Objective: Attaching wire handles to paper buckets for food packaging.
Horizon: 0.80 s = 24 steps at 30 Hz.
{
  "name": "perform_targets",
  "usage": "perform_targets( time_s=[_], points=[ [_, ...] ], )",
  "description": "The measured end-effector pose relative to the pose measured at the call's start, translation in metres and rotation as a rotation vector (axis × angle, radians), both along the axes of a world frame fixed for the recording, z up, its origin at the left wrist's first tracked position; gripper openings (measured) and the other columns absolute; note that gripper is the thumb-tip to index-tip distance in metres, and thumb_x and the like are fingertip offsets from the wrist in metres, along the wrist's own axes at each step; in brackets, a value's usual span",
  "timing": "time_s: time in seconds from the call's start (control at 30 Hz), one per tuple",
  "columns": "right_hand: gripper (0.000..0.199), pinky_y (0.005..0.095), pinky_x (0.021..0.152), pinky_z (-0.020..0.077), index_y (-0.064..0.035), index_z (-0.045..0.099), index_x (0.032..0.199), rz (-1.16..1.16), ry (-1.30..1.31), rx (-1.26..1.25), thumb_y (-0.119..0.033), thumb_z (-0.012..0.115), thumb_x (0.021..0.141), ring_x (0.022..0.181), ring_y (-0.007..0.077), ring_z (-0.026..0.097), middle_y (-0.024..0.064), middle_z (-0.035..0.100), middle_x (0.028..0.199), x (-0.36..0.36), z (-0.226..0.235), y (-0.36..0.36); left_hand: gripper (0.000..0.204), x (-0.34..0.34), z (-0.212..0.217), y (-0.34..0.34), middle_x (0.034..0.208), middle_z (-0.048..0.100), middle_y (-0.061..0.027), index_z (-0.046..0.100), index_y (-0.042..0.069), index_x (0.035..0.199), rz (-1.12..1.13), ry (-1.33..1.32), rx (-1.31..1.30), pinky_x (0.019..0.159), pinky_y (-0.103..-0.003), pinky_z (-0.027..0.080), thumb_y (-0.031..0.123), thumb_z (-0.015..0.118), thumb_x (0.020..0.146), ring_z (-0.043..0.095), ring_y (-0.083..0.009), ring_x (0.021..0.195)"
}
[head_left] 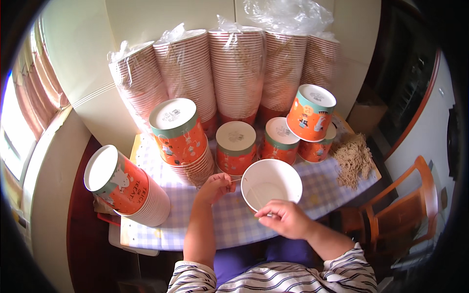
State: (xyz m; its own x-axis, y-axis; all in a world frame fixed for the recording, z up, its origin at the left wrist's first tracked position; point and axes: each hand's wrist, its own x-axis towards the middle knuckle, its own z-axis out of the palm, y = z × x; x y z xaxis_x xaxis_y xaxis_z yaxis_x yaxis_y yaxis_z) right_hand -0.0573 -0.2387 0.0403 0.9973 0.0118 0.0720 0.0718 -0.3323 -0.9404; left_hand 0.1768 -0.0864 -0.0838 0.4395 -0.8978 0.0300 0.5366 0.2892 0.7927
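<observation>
A paper bucket [279, 177], white inside, stands mouth up at the table's front. Just left of its rim, my left hand [217, 188] pinches a thin tan cord [236, 179] that runs to the bucket's side. A faint line of cord also shows inside the bucket, slanting toward the near rim. There my right hand [287, 219] has its thumb and fingertips closed at the rim, apparently on the other end of the cord. Its fingers cover part of that rim.
Upside-down orange buckets [236, 146] stand behind, one tilted [311, 113] on top. Bucket stacks [185, 139] [134, 190] rise at left. Tall plastic-wrapped stacks [237, 73] line the back. A pile of tan cords [354, 161] lies right on the checked tablecloth [220, 224]; a wooden chair [405, 210] stands beyond.
</observation>
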Motion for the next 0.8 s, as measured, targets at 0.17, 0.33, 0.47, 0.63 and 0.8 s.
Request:
perform_targets(
  time_s=[0.17, 0.33, 0.47, 0.63, 0.8],
  points=[
    [0.013, 0.0345, 0.063, 0.0512, -0.0018, 0.063, 0.09, -0.212, -0.442, -0.44, -0.006, 0.067, 0.079, 0.07, 0.0256, 0.062, 0.0088, 0.06, 0.083, -0.013, -0.038, 0.031, 0.008, -0.009, -0.009, 0.006, 0.084, 0.062, -0.0094, 0.058, 0.007, 0.082, -0.152, 0.103, -0.096, 0.08, -0.035, 0.047, 0.015, 0.059, 0.084, 0.06, -0.0221, 0.08],
    [0.012, 0.036, 0.063, 0.0509, -0.0026, 0.061, 0.087, -0.427, -0.522, -0.564, -0.005, 0.066, 0.077, 0.074, 0.0278, 0.061, 0.009, 0.059, 0.082, -0.015, -0.059, 0.022, 0.01, -0.029, -0.023, 0.007, 0.091, 0.063, -0.0102, 0.059, 0.006, 0.082, -0.286, 0.166, -0.064, 0.088, -0.038, 0.046, 0.016, 0.06, 0.083, 0.061, -0.0245, 0.089],
    [0.009, 0.0373, 0.064, 0.0509, -0.0023, 0.062, 0.087, -0.476, -0.494, -0.448, -0.005, 0.064, 0.078, 0.073, 0.0294, 0.062, 0.0105, 0.062, 0.081, -0.004, -0.092, 0.024, 0.01, -0.047, -0.021, 0.007, 0.099, 0.064, -0.0123, 0.06, 0.006, 0.083, -0.351, 0.114, -0.042, 0.093, -0.04, 0.044, 0.016, 0.06, 0.084, 0.06, -0.0255, 0.098],
    [0.01, 0.031, 0.06, 0.0491, -0.0006, 0.066, 0.086, -0.491, -0.318, -0.094, -0.01, 0.065, 0.082, 0.066, 0.0199, 0.064, 0.0111, 0.065, 0.076, 0.014, -0.121, 0.033, 0.015, -0.064, -0.019, 0.0, 0.114, 0.061, -0.0153, 0.06, 0.005, 0.085, -0.279, 0.039, -0.085, 0.099, -0.041, 0.039, 0.02, 0.058, 0.083, 0.055, -0.0273, 0.11],
    [0.013, 0.024, 0.057, 0.0455, -0.0002, 0.068, 0.088, -0.486, -0.135, 0.153, -0.013, 0.065, 0.086, 0.064, 0.0066, 0.057, 0.0049, 0.065, 0.072, 0.019, -0.133, 0.036, 0.012, -0.065, -0.024, -0.003, 0.12, 0.059, -0.016, 0.06, 0.005, 0.085, -0.26, 0.0, -0.018, 0.099, -0.04, 0.038, 0.017, 0.057, 0.083, 0.055, -0.0266, 0.111]
  ],
)
